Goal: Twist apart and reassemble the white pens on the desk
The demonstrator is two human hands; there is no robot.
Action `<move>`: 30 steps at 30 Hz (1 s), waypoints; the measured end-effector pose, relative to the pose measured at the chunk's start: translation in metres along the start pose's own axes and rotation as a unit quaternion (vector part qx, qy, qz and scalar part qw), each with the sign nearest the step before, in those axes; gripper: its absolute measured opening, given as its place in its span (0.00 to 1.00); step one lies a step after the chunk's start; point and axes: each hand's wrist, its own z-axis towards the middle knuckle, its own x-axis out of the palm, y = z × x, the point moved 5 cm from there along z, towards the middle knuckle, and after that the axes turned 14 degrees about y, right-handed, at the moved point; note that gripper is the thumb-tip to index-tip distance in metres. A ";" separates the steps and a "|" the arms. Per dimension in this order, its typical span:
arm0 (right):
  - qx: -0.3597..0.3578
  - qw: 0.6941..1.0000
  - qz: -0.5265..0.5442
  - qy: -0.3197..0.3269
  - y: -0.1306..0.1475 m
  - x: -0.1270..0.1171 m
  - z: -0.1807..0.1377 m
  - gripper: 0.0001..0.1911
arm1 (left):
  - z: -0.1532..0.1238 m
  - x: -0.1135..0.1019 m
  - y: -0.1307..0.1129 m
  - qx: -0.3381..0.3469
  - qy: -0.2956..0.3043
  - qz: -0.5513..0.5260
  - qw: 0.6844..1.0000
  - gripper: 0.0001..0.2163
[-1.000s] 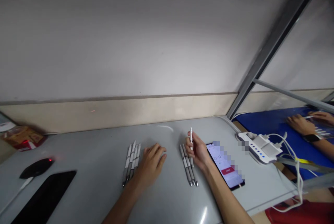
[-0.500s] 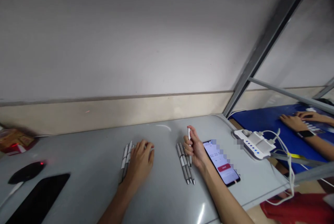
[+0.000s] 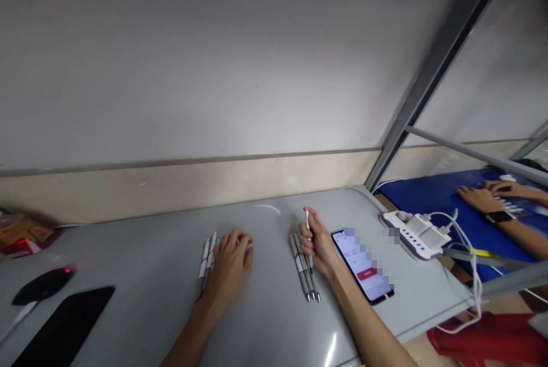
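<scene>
My right hand is closed around a white and grey click pen, held nearly upright with the thumb at its top end. The pen's tip points down, over a row of similar pens lying side by side on the grey table. On the left, my left hand rests palm down on the table, its fingers slightly bent and apart. Right beside it lies another group of white and grey pens, partly covered by that hand.
A lit phone lies right of my right forearm, near a power strip with plugs and white cables. At left are a black tablet-like slab, a black mouse and a packet. Another person's hands rest over a blue table.
My right hand has shifted very slightly left with the pen still in its grip. My left hand stays in place beside the left pens.
</scene>
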 end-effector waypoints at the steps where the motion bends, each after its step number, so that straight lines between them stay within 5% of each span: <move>1: 0.001 1.000 -0.011 -0.003 0.000 0.000 0.000 0.20 | 0.000 0.000 0.001 -0.009 -0.002 0.014 1.000 0.08; 6: 0.008 0.989 -0.145 -0.023 -0.001 -0.007 0.000 0.17 | -0.003 -0.006 0.014 -0.112 -0.019 0.071 0.991 0.10; 10: -0.033 0.944 -0.320 -0.078 0.005 -0.021 -0.001 0.14 | -0.006 -0.012 0.031 -0.205 0.000 0.078 0.976 0.11; 14: -0.062 0.832 -0.526 -0.165 0.018 -0.035 -0.004 0.12 | -0.007 -0.011 0.035 -0.208 0.022 0.101 0.973 0.12; 18: -0.020 0.738 -0.650 -0.180 0.019 -0.038 -0.004 0.11 | -0.007 -0.009 0.033 -0.201 0.009 0.130 0.971 0.13; 23: 0.075 0.715 -0.674 -0.167 0.011 -0.041 -0.005 0.12 | -0.007 -0.007 0.038 -0.223 0.017 0.126 0.966 0.13; 30: 0.110 0.681 -0.701 -0.181 0.010 -0.045 -0.009 0.10 | -0.006 -0.008 0.043 -0.230 0.021 0.118 0.966 0.13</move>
